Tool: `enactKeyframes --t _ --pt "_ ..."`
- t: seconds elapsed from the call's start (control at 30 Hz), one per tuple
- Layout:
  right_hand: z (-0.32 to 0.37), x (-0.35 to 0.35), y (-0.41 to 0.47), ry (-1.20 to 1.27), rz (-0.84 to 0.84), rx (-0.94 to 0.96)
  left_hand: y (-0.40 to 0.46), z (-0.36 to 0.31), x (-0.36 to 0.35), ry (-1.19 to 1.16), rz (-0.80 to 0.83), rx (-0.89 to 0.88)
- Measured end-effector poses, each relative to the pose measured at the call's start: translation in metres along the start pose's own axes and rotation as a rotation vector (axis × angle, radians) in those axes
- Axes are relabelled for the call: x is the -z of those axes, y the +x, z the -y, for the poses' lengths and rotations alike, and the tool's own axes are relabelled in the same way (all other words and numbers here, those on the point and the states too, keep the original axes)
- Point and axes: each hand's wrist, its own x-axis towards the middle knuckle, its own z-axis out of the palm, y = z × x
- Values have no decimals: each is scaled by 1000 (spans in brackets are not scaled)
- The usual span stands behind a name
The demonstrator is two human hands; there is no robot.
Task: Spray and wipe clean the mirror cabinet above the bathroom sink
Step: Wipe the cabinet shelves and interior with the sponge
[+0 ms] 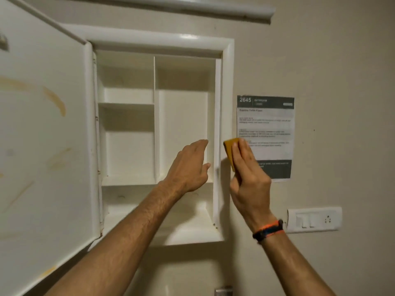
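Observation:
The white wall cabinet (226,86) stands open, its shelves bare. Its door (42,135) swings out to the left and shows its inner side, marked with yellowish streaks; the mirror face is hidden. My right hand (250,178) presses a yellow sponge (230,152) flat against the outer right side of the cabinet frame. My left hand (190,167) reaches into the tall right compartment, fingers apart, holding nothing, fingertips near the inner right wall. No spray bottle is in view.
A printed paper notice (266,124) is stuck on the wall right of the cabinet, just behind my right hand. A white switch and socket plate (314,220) sits lower right. A tube light fixture (192,7) runs above. A metal tap top (223,291) shows at the bottom edge.

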Motion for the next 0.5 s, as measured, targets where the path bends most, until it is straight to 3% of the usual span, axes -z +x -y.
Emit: enactKeyframes --t 0.2,0.5 --pt "2 -17 86 -91 172 95 40 -17 19 -160 -64 -17" --pt "-15 -30 6 -43 190 67 37 -7 9 -357 7 49"
